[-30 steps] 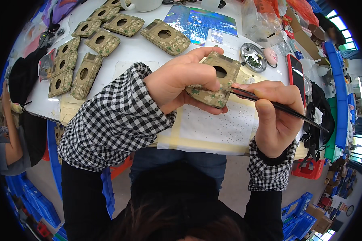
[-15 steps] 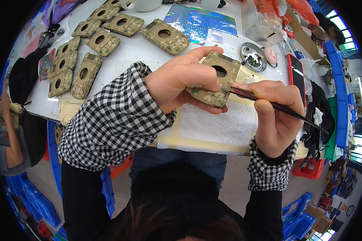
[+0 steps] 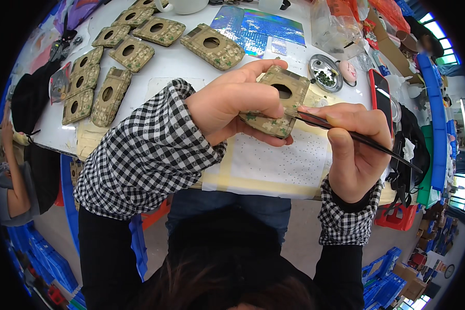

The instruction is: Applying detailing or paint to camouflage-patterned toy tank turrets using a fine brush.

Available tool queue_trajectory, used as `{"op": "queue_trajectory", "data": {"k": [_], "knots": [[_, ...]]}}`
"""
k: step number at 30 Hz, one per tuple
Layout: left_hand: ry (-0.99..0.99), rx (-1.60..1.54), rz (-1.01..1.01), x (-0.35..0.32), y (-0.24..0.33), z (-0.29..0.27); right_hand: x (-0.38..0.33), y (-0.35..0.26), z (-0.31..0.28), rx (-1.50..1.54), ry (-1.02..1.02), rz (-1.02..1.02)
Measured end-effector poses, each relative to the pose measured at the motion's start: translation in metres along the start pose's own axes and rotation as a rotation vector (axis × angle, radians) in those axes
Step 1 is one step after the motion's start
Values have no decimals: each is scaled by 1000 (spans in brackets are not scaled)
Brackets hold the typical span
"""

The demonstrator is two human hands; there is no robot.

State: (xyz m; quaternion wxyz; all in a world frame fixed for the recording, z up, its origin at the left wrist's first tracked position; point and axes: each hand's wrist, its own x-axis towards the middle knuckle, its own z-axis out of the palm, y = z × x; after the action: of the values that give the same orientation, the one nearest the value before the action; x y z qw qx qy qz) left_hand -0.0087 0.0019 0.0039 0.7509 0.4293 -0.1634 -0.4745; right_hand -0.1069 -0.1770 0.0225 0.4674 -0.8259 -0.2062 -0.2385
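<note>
My left hand grips a camouflage-patterned model tank hull with a round hole in its top, tilted above the table. Dark tweezers are pinched in my right hand, their tips at the hull's edge beside my left thumb. Whether the tips hold a small part is too fine to make out. Beneath my hands lies a white sheet with many small dots, on a yellowish mat. A round metal dish with small dark green pieces stands beyond my right hand.
Several more hulls in the same pattern lie at the far left. Shiny blue holographic sheets and a white mug are at the back. A red-edged phone, a pink rounded object and plastic bags occupy the right side.
Almost nothing differs. The hull has shifted very slightly in my left hand, and the tweezer tips remain at its edge.
</note>
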Motion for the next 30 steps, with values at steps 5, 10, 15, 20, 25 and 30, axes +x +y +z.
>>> {"op": "queue_trajectory", "data": {"k": [5, 10, 15, 20, 25, 30], "knots": [[2, 3, -2, 0, 0, 0, 0, 1, -1, -8, -3, 1], [1, 1, -2, 0, 0, -1, 0, 0, 0, -5, 7, 7], [-7, -23, 1, 1, -1, -2, -4, 1, 1, 128, 61, 60], [-8, -21, -6, 1, -1, -3, -4, 0, 1, 116, 55, 56], [-10, -11, -28, 2, 0, -4, -5, 2, 1, 157, 61, 66], [-50, -134, -48, 1, 2, -4, 2, 0, -6, 312, 50, 92]]}}
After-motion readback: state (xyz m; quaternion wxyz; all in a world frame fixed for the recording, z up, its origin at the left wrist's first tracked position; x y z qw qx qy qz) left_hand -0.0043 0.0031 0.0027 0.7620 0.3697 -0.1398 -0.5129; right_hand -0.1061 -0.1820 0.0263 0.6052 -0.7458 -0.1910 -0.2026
